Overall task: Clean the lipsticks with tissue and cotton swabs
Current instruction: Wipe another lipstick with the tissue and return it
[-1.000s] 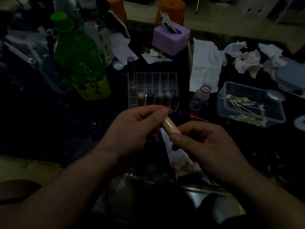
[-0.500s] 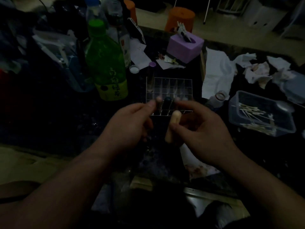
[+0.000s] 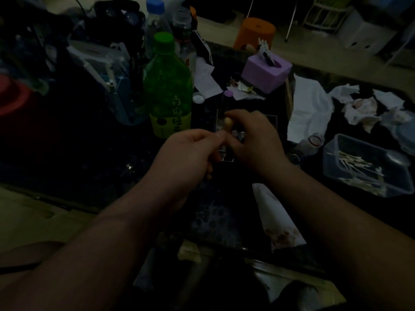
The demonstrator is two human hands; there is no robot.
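The right grip (image 3: 253, 135) is curled round a cream lipstick (image 3: 228, 124), holding it upright over the clear rack (image 3: 274, 119) at the middle of the table (image 3: 101, 158). The left grip (image 3: 188, 153) has thumb and forefinger closed at the tube's lower end, though the gloom hides whether they pinch it or only touch. Both hands cover the rack's cells, so the tube could, I judge, come down on a divider and tip. A slip would drop it onto the dark table. A green bottle (image 3: 168, 93) stands just left of the rack and a small glass bottle (image 3: 314, 141) just right, so a wide wrist could knock either. The stained tissue (image 3: 278, 221) lies nearer, beside the right forearm, and might be dragged.
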